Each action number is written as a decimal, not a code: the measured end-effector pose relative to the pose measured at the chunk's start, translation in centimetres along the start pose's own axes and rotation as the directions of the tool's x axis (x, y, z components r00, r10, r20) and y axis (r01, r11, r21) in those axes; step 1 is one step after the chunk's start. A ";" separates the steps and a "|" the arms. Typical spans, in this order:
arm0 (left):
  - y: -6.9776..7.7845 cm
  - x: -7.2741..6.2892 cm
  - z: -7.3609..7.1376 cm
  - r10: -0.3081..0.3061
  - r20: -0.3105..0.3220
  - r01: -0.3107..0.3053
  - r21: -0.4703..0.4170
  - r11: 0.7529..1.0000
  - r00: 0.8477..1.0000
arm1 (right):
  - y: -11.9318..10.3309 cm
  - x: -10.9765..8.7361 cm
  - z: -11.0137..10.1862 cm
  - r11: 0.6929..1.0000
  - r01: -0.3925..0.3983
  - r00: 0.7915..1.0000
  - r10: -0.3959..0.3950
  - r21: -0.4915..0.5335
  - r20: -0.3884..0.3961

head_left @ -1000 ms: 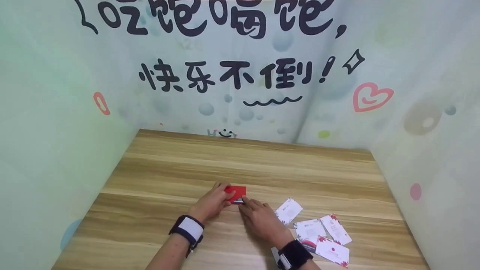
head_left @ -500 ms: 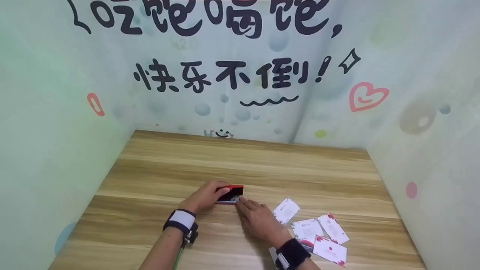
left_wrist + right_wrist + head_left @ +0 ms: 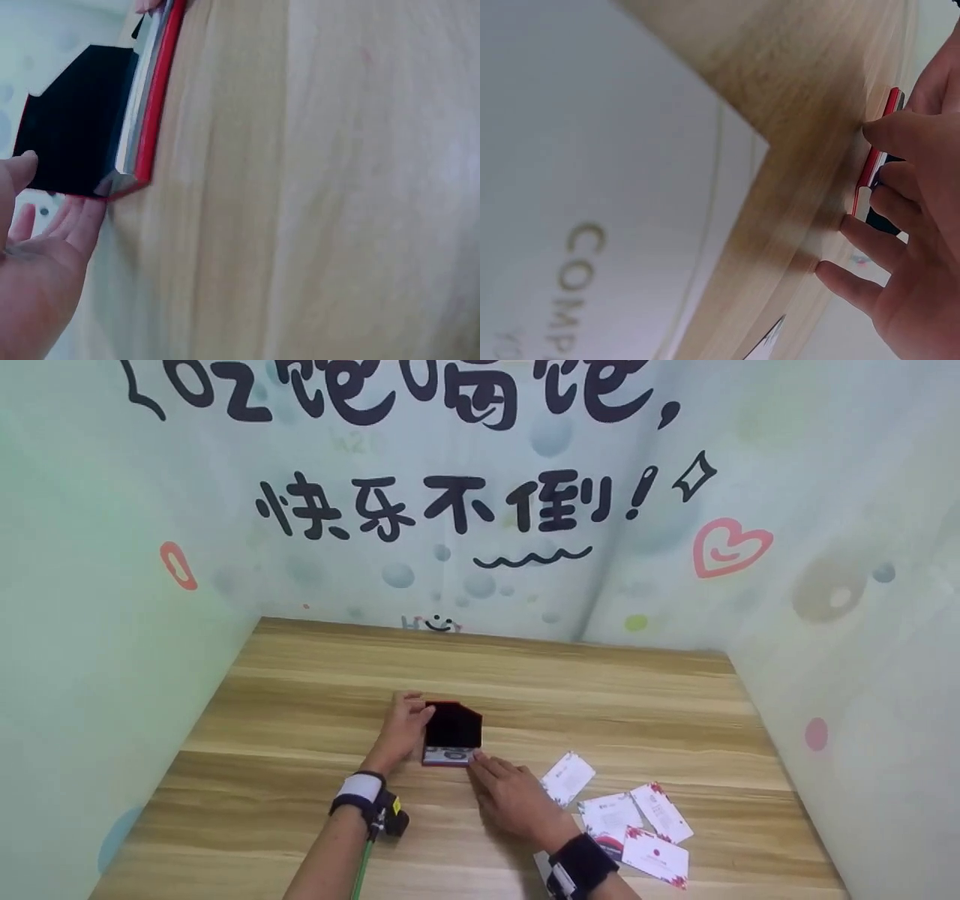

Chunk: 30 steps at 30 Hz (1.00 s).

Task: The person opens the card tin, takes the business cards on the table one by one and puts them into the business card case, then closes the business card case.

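A small red card case [image 3: 453, 735] with a black lining stands on the table with its lid raised. Printed cards [image 3: 448, 754] lie in its shallow base. My left hand [image 3: 401, 731] holds the lid at its left edge; in the left wrist view the thumb [image 3: 24, 166] is on the black inner face and the fingers are behind. My right hand [image 3: 521, 801] grips the case's front right corner. In the right wrist view its thumb [image 3: 892, 133] is at the red front edge, two fingers bend in over the case, and the other fingertips touch the table.
Several white business cards [image 3: 611, 814] with floral corners lie scattered and partly overlapping right of my right hand. One card [image 3: 615, 165] fills much of the right wrist view. The wood-grain table [image 3: 300, 675] meets a printed backdrop [image 3: 450, 585] behind.
My left hand has swung the case's lid up and back, from nearly closed to standing, baring the black lining and the cards. My right hand has stayed at the corner.
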<state>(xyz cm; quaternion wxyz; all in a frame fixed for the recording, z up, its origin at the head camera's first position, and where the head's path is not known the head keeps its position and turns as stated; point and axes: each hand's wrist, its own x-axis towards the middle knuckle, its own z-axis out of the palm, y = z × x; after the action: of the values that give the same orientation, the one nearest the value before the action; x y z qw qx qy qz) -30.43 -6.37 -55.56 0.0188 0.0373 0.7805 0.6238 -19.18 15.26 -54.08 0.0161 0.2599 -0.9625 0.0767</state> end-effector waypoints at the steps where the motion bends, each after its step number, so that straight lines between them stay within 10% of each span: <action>1: -0.2 0.1 0.0 -0.013 -0.028 0.012 -0.043 0.999 1.000 | 0.0 0.0 0.0 1.000 -0.002 1.000 0.002 -0.001 0.005; 7: -0.9 0.2 -0.1 -0.040 -0.086 0.026 -0.158 0.987 0.995 | -0.2 -0.1 -0.3 1.000 -0.029 0.998 0.028 0.011 0.056; 13: -0.8 -0.3 -0.7 0.003 0.084 0.002 -0.062 0.998 0.996 | -0.2 0.0 -0.3 0.998 -0.050 0.994 0.047 0.032 0.095; 21: -0.6 -0.6 -1.5 -0.044 0.381 -0.009 0.134 0.991 0.923 | -0.2 0.1 -0.3 0.997 -0.063 0.992 0.058 0.036 0.114; 30: -0.9 -0.6 -2.0 -0.028 0.437 -0.060 0.187 0.980 0.899 | -0.4 0.0 0.2 0.999 -0.045 0.994 0.044 0.013 0.104</action>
<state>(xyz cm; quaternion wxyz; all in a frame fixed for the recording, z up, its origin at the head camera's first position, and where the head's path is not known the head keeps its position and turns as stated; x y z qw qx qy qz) -30.03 -8.53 -56.03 0.1845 0.1845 0.8136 0.5196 -18.99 14.91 -54.22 -0.0377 0.2421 -0.9669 0.0710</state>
